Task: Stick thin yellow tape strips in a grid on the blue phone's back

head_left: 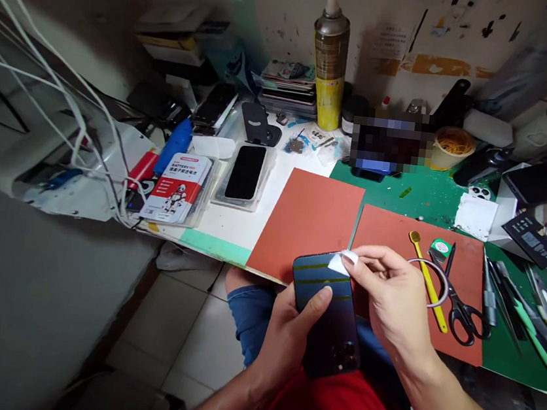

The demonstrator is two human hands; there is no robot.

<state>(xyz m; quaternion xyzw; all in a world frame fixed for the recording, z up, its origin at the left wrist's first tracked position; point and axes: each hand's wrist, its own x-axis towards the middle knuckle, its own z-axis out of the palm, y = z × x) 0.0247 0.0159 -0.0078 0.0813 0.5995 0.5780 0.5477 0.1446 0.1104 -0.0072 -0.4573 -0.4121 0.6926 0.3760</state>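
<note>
Cluttered surface (286,160) against a stained wall (286,9); two rust-coloured mats (314,219) on it. Left hand (292,322): reaching forward, thumb across the back of a phone (330,336), fingers closed round its side. Right hand (396,298): in from the right, thumb and forefinger pinching a white scrap (340,263) at the phone's far end. Phone: above the lap, back up, camera end towards the body, long axis slanting far left to near right.

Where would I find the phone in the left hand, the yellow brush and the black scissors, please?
Held phone (332,323): head view, on its back panel.
Yellow brush (428,282): head view, mid-handle.
Black scissors (458,305): head view, where the handles meet.
</note>
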